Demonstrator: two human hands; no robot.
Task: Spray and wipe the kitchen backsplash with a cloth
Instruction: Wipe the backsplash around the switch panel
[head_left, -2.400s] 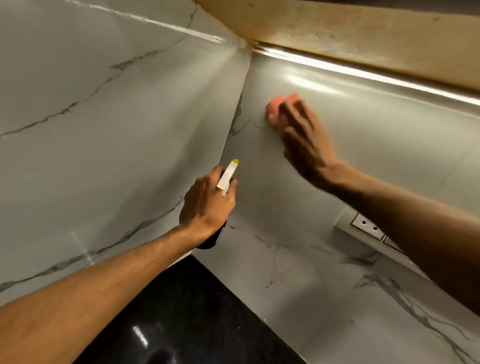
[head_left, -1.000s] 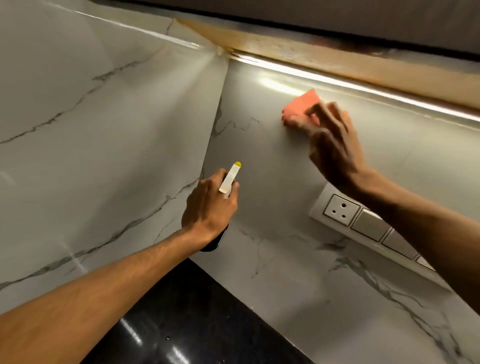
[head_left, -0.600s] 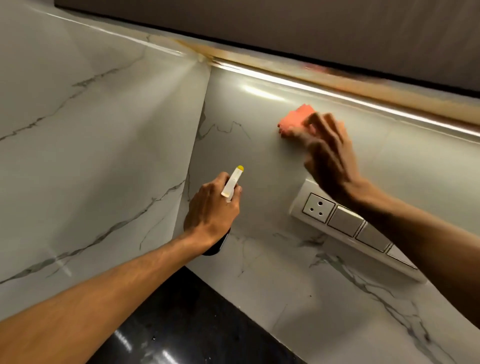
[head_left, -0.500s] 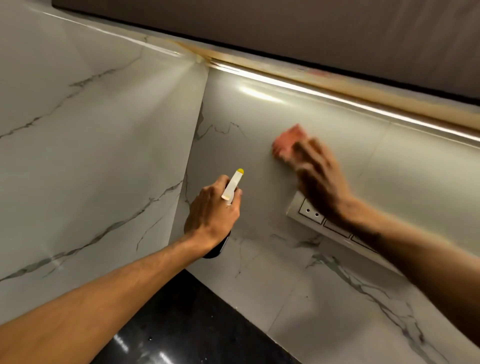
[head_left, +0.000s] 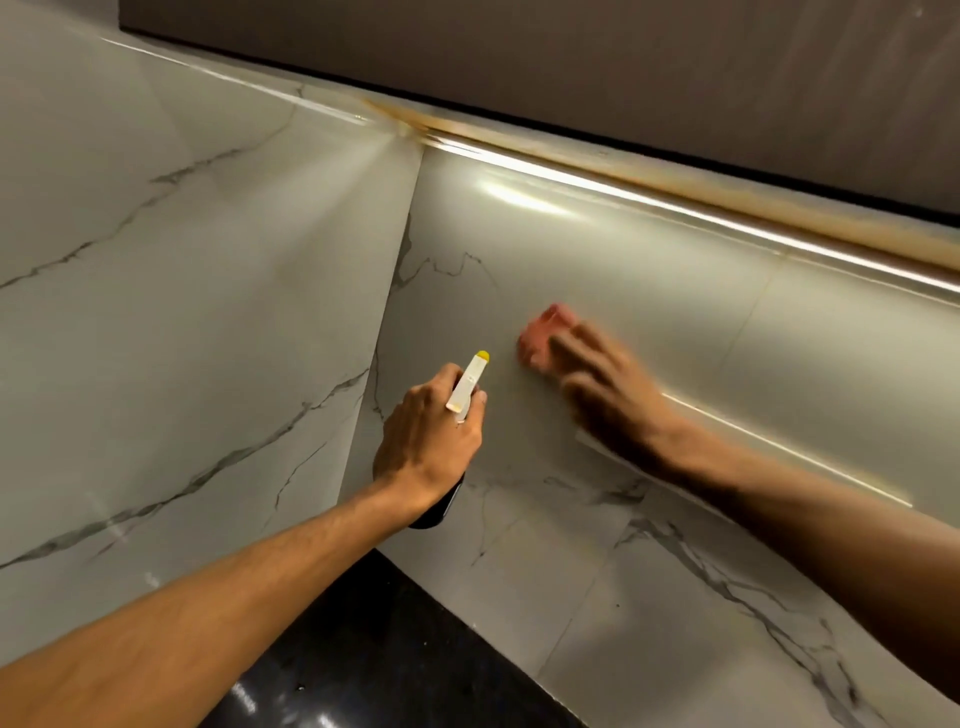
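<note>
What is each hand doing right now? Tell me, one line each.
Left hand: closed round the spray bottle.
Right hand: open, blurred, fingers flat, pressing the pink cloth against the backsplash.

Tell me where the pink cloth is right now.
In the head view the pink cloth sits just right of centre, pressed to the backsplash under the right hand, right of the spray bottle nozzle.
</note>
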